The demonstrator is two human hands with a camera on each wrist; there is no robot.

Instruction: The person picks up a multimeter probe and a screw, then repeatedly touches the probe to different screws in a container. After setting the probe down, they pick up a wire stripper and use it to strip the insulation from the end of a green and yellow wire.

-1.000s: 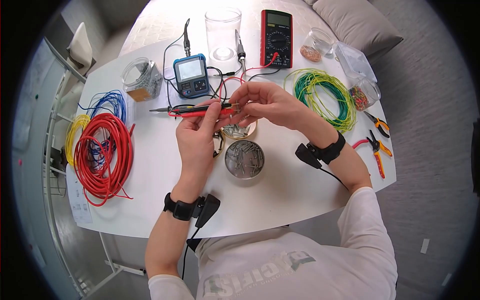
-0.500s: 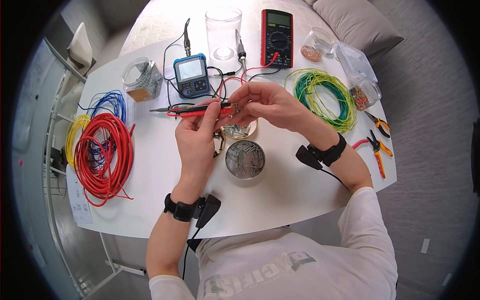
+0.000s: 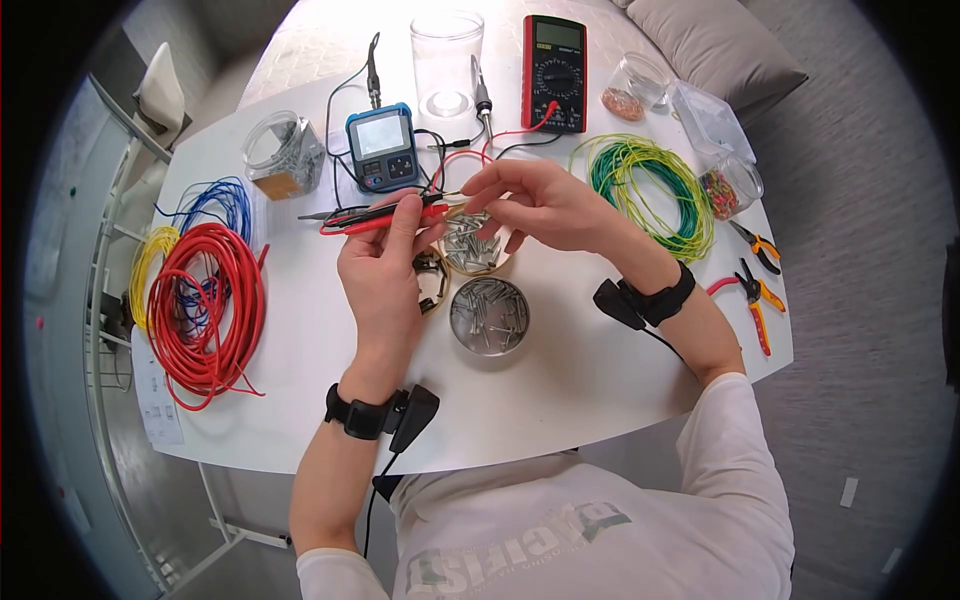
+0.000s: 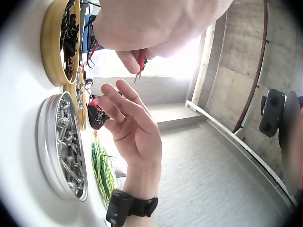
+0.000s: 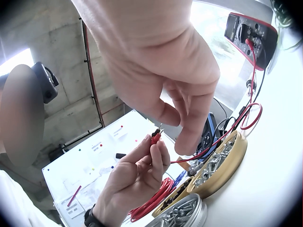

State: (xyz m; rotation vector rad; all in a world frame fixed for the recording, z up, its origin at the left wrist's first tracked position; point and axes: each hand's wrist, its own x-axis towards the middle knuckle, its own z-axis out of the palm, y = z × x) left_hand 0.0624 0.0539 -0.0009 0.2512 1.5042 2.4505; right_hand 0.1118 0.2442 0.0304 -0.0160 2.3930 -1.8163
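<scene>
My left hand (image 3: 385, 265) holds a red test probe (image 3: 434, 211) and a black test probe (image 3: 375, 214) side by side, thumb on top, tips toward the right hand. My right hand (image 3: 545, 205) hovers near those tips, its fingers loosely bent; the right wrist view shows a gap between thumb and fingers, with nothing visible in it. Below the hands stand a yellow tin (image 5: 236, 158) of silver screws and a second yellow tin (image 4: 52, 56) of dark screws. Closer to the body is a silver tin (image 4: 46, 142) of screws.
Behind the hands are a blue handheld meter (image 3: 382, 138), a red multimeter (image 3: 556, 75) with leads plugged in, and a glass jar (image 3: 446, 60). Red cable coils (image 3: 205, 320) lie left, green-yellow wire (image 3: 655, 195) right, with pliers (image 3: 752, 305) near the right edge.
My left hand has drawn the probes slightly left, and their tips stand farther from the right fingers. A small shiny piece by the tips no longer shows. The right fingers have loosened.
</scene>
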